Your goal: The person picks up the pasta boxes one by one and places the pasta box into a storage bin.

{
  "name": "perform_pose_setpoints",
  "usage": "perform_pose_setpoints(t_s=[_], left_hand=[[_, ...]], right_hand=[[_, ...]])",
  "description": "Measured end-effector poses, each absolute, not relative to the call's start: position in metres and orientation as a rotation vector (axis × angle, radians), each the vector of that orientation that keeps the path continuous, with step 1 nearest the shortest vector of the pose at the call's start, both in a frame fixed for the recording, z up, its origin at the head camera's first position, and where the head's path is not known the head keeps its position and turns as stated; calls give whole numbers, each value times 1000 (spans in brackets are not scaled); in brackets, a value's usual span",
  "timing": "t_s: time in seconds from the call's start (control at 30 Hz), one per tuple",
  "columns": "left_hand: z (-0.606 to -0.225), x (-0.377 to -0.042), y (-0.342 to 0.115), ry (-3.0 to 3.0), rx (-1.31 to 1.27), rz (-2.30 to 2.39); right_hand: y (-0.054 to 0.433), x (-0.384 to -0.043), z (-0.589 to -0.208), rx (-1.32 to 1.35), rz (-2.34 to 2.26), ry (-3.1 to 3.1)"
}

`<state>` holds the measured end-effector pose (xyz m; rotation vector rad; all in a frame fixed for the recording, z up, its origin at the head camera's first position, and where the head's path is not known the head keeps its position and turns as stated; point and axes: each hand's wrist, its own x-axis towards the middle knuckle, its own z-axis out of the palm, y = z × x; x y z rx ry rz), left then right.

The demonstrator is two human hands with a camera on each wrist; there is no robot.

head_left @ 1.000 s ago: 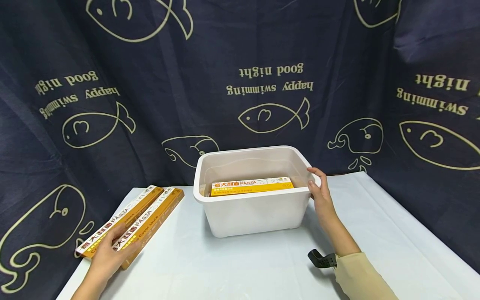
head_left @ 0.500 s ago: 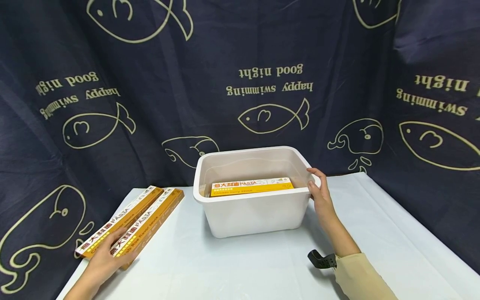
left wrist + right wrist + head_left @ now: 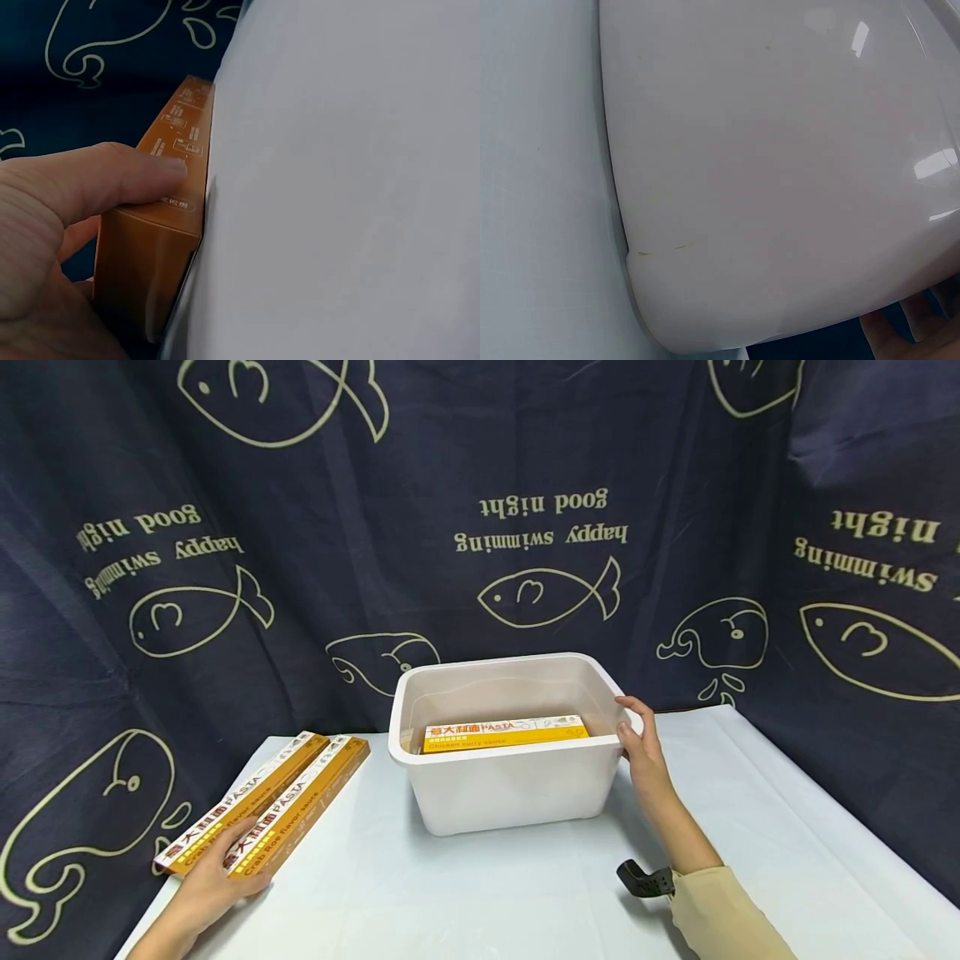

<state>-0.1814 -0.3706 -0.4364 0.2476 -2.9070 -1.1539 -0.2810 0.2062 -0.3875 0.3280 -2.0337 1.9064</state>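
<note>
Two long orange-and-white pasta boxes lie side by side on the left of the head view. My left hand [image 3: 212, 883] grips the near end of the right-hand pasta box [image 3: 311, 802], next to the other pasta box [image 3: 255, 793]. Seen from the left wrist, the thumb [image 3: 142, 176] presses on the orange side of the gripped box [image 3: 180, 142], fingers behind it. My right hand [image 3: 647, 760] holds the right rim of a white plastic bin [image 3: 517, 793], thumb outside. Inside the bin sits a yellow-and-white pasta box [image 3: 506, 737], its lower part hidden by the front wall.
A white cloth covers the table [image 3: 465, 902]. Behind and along both sides hangs a dark blue curtain [image 3: 420, 568] with fish drawings. A black strap-like device [image 3: 645, 880] sits at the right wrist, by the beige sleeve [image 3: 723, 914].
My left hand has shifted slightly toward the near end of the right-hand pasta box, uncovering more of its lettering. The right hand and the bin stay in place.
</note>
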Motion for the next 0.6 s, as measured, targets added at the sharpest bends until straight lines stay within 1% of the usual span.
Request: perform_pose_setpoints(t_s=[0.6], left_hand=[[-432,-181,-360,-2755,327,-1079]], right_hand=[[208,-281,-388,348,1907,-2026]])
